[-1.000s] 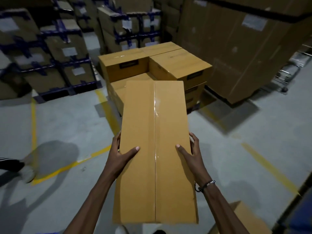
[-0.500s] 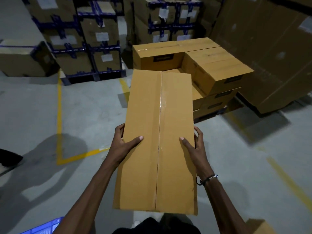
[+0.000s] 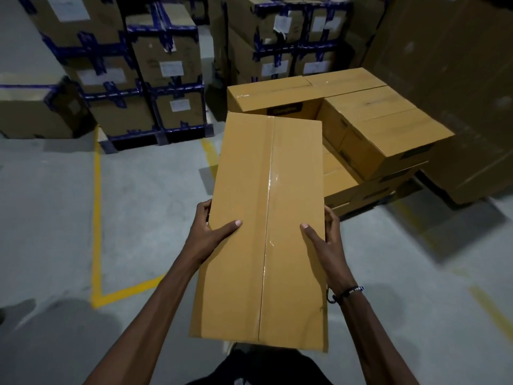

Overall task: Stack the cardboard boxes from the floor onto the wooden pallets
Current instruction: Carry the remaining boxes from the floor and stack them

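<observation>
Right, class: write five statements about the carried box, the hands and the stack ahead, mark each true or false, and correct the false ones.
1. Both hands hold the box. True.
2. The left hand grips the box's far end. False: it grips the left side, the right hand the right side.
3. The box already rests on the stack. False: it is carried above the floor.
4. A clear tape seam runs along the box's top. True.
5. The right wrist is bare. False: it wears a bracelet.
</observation>
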`<state>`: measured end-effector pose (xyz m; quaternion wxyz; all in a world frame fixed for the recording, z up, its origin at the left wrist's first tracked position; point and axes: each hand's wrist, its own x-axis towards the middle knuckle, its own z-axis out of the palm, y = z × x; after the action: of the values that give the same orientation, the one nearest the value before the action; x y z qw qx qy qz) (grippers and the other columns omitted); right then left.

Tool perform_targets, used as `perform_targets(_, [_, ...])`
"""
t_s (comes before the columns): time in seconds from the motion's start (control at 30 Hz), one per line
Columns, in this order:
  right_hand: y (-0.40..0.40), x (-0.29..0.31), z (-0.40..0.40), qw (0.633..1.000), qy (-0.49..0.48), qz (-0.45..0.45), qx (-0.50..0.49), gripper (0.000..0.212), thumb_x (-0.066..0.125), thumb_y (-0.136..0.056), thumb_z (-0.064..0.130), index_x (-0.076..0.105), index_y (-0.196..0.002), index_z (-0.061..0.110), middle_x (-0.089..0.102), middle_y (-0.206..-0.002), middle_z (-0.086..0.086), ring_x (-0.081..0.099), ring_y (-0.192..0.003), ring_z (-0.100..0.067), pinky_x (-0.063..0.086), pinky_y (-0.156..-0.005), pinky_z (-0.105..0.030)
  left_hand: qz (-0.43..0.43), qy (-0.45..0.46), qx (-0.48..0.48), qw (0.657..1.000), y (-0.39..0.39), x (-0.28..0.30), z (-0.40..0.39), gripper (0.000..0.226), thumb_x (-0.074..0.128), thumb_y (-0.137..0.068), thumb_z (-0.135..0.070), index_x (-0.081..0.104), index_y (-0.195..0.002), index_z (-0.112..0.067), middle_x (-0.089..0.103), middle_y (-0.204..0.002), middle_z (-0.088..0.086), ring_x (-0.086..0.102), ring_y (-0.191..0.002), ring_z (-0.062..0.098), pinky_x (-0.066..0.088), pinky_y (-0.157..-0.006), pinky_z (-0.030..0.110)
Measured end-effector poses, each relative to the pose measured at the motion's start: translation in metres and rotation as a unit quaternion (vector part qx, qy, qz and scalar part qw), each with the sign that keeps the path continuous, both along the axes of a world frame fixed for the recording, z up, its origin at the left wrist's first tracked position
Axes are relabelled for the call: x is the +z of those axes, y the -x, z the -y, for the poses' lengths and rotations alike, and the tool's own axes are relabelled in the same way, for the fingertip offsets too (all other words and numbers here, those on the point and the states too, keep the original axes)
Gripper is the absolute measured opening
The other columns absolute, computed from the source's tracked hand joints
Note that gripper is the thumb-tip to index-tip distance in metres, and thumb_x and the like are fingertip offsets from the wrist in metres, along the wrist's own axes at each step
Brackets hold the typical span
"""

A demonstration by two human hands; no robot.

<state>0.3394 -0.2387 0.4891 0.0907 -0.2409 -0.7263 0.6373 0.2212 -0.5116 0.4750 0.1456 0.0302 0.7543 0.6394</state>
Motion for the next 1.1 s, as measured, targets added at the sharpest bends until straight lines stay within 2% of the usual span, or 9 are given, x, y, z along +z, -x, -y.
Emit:
perform_targets(0.1, [0.051, 0.005, -0.008, 1.0, 0.003, 0.0, -0.007, 0.086, 0.077, -0.084, 0.058, 0.026, -0.152, 0.053, 0.034, -0.162, 0.013, 0.033, -0.148, -0.017, 0.034, -0.119, -0.053, 0.004, 0.002, -0.006, 1.0, 0.055, 0.007, -0.011, 0.082, 0.093, -0.069, -0.054, 0.045, -0.134, -0.04, 0.061, -0.132, -0.016, 0.065, -0.117, 0.007, 0.058, -0.098, 0.044])
perform_targets(0.2, [0.097, 0.012, -0.015, 1.0, 0.002, 0.006, -0.017, 0.083, 0.074, -0.09, 0.048, 0.024, -0.155, 0.05, 0.026, -0.166, 0.013, 0.027, -0.147, -0.012, 0.032, -0.114, -0.045, 0.006, 0.004, -0.017, 1.0, 0.105, 0.012, -0.019, 0.081, 0.092, -0.07, -0.054, 0.045, -0.134, -0.039, 0.061, -0.132, -0.015, 0.065, -0.117, 0.008, 0.058, -0.098, 0.044])
perform_targets(0.43, [0.189, 0.015, -0.017, 0.998, 0.006, 0.006, -0.063, 0.076, 0.071, -0.095, 0.036, 0.024, -0.155, 0.043, 0.033, -0.16, 0.008, 0.031, -0.135, -0.008, 0.034, -0.104, -0.038, 0.013, 0.012, -0.066, 0.998, 0.221, 0.009, -0.038, 0.082, 0.091, -0.071, -0.054, 0.044, -0.136, -0.034, 0.061, -0.13, -0.013, 0.066, -0.114, 0.008, 0.059, -0.097, 0.043])
perform_targets(0.57, [0.244, 0.011, -0.011, 0.995, 0.016, 0.004, -0.101, 0.078, 0.075, -0.092, 0.043, 0.027, -0.153, 0.045, 0.036, -0.161, 0.008, 0.036, -0.143, -0.018, 0.037, -0.11, -0.045, 0.012, 0.007, -0.111, 0.994, 0.298, 0.002, -0.046, 0.083, 0.091, -0.07, -0.056, 0.044, -0.136, -0.035, 0.063, -0.129, -0.012, 0.066, -0.114, 0.008, 0.059, -0.097, 0.043])
perform_targets(0.67, [0.288, 0.009, 0.001, 0.991, 0.027, -0.003, -0.133, 0.071, 0.072, -0.094, 0.037, 0.029, -0.149, 0.046, 0.044, -0.144, 0.019, 0.041, -0.136, -0.015, 0.038, -0.111, -0.046, 0.01, 0.008, -0.148, 0.989, 0.357, 0.001, -0.049, 0.076, 0.09, -0.074, -0.051, 0.044, -0.132, -0.038, 0.062, -0.129, -0.009, 0.067, -0.112, 0.009, 0.059, -0.094, 0.042])
perform_targets(0.8, [0.337, 0.006, 0.018, 0.983, 0.02, 0.007, -0.183, 0.077, 0.076, -0.089, 0.05, 0.027, -0.148, 0.051, 0.046, -0.152, 0.006, 0.05, -0.135, -0.024, 0.046, -0.109, -0.054, 0.011, 0.008, -0.208, 0.978, 0.431, 0.003, -0.055, 0.07, 0.089, -0.077, -0.049, 0.044, -0.13, -0.041, 0.062, -0.128, -0.01, 0.066, -0.113, 0.011, 0.058, -0.096, 0.043])
perform_targets(0.93, [0.379, 0.017, 0.036, 0.972, 0.016, 0.008, -0.233, 0.069, 0.071, -0.095, 0.034, 0.026, -0.147, 0.047, 0.049, -0.132, 0.027, 0.052, -0.119, 0.002, 0.045, -0.106, -0.042, 0.017, 0.024, -0.267, 0.963, 0.494, 0.006, -0.068, 0.081, 0.089, -0.076, -0.051, 0.041, -0.139, -0.032, 0.062, -0.132, -0.008, 0.064, -0.115, 0.011, 0.057, -0.098, 0.042])
perform_targets(1.0, [0.395, 0.019, 0.038, 0.966, 0.019, 0.02, -0.258, 0.069, 0.072, -0.095, 0.037, 0.028, -0.147, 0.048, 0.052, -0.141, 0.015, 0.054, -0.127, -0.01, 0.046, -0.11, -0.049, 0.02, 0.031, -0.296, 0.955, 0.52, 0.007, -0.079, 0.084, 0.088, -0.076, -0.052, 0.041, -0.142, -0.03, 0.061, -0.134, -0.009, 0.064, -0.117, 0.009, 0.056, -0.099, 0.039])
perform_targets(1.1, [0.413, 0.018, 0.038, 0.956, 0.018, 0.019, -0.293, 0.071, 0.074, -0.093, 0.044, 0.028, -0.146, 0.051, 0.04, -0.159, 0.005, 0.042, -0.142, -0.022, 0.04, -0.114, -0.054, 0.02, 0.039, -0.348, 0.937, 0.552, 0.008, -0.101, 0.08, 0.088, -0.079, -0.047, 0.04, -0.141, -0.027, 0.061, -0.133, -0.007, 0.063, -0.116, 0.008, 0.054, -0.093, 0.032])
